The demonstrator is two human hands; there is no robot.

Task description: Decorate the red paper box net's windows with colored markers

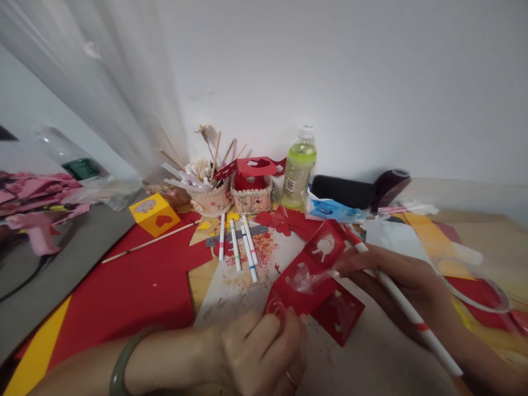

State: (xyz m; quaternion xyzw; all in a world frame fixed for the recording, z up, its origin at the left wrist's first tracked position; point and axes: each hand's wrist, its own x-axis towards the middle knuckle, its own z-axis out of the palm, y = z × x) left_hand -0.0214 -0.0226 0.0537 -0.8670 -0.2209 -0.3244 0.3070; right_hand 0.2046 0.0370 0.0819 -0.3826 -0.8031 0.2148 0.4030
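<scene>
My left hand (264, 346) pinches the lower left edge of a folded red paper piece (317, 297) with cut-out shapes and pale figures on its panels. Between the fingers of my right hand (400, 278) slants a white marker (402, 302) with a red band and a red end. The right fingertips are closed at the paper's right side, by a blurred translucent strip (311, 283) over the middle panel. I cannot make out whether they grip that strip. Several capped white markers (234, 245) lie beyond the paper.
Behind stand a decorated pot (212, 202) of sticks, a small basket (251, 201) with red paper, and a bottle (300, 170). A tissue pack (336, 210) lies right of it. At left are a yellow box (154, 214), red sheets (136, 297) and a pink glue gun (37, 231); tape (501, 302) is at right.
</scene>
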